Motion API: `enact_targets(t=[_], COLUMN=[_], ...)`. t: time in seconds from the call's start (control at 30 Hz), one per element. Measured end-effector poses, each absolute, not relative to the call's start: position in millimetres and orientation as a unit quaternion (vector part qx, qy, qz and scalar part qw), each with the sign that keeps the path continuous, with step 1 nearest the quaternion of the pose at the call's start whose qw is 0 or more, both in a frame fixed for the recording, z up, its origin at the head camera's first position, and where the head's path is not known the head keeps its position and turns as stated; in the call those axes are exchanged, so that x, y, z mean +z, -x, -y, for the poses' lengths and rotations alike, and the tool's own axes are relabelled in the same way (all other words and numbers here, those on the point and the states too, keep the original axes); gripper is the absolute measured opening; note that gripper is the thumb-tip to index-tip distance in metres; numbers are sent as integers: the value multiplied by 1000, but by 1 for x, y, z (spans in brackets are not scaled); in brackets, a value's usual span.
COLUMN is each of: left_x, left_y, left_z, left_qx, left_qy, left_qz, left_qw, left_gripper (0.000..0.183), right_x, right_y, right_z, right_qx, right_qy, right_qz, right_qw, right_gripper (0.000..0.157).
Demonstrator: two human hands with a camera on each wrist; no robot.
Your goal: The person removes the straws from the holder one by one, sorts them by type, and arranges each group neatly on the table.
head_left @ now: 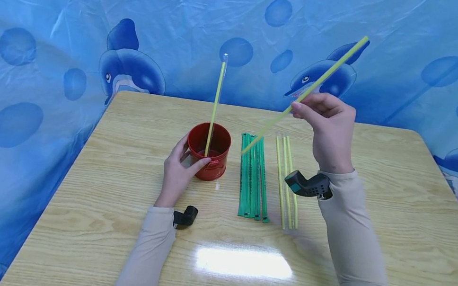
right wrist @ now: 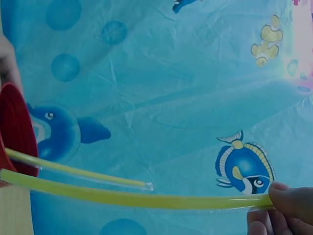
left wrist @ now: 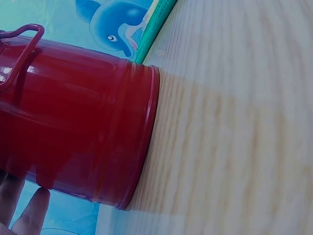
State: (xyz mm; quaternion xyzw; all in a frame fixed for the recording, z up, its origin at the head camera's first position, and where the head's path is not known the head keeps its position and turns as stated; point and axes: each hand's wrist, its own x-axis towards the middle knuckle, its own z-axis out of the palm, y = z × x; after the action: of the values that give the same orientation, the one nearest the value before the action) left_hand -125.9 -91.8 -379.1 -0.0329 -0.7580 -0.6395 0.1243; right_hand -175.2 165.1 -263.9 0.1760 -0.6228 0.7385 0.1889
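Observation:
My left hand (head_left: 177, 172) holds a small red metal bucket (head_left: 213, 170) by its left side, thumb at the front of the rim. The bucket stands upright on the table; its wire handle shows in the left wrist view. Inside it leans one yellow drinking straw (head_left: 217, 98) in a clear wrapper. Raised to the right, my right hand (head_left: 333, 132) pinches another yellow straw (head_left: 327, 74) between thumb and fingers. This straw slants, its lower end above the green packets and apart from the bucket in the head view.
Several slim green-wrapped sticks (head_left: 253, 179) lie side by side right of the bucket. Beyond them lie a few wrapped yellow straws (head_left: 285, 178). The wooden table (head_left: 114, 172) ends at a blue curtain (head_left: 202, 11) printed with dolphins.

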Motion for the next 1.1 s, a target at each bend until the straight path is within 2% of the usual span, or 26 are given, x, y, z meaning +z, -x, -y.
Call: enact_targets(t=[0.37, 0.73, 0.97, 1.1], left_x=[-380, -380, -412, -414], left_y=[126, 125, 142, 144], left_z=[93, 93, 99, 98], left_qx=[-641, -637, -646, -645], left_qy=[33, 24, 27, 33], left_qz=[757, 761, 753, 752], left_qw=[123, 119, 124, 132], left_gripper=[73, 73, 78, 77], right_x=[-270, -275, -282, -286], right_y=[166, 152, 146, 142], right_z=[-188, -209, -224, -232], right_qx=[714, 724, 708, 709], right_qy=[-166, -153, -140, -140], right_qz=[656, 659, 680, 680], right_qw=[179, 137, 130, 122], right_gripper=[4, 13, 5, 6])
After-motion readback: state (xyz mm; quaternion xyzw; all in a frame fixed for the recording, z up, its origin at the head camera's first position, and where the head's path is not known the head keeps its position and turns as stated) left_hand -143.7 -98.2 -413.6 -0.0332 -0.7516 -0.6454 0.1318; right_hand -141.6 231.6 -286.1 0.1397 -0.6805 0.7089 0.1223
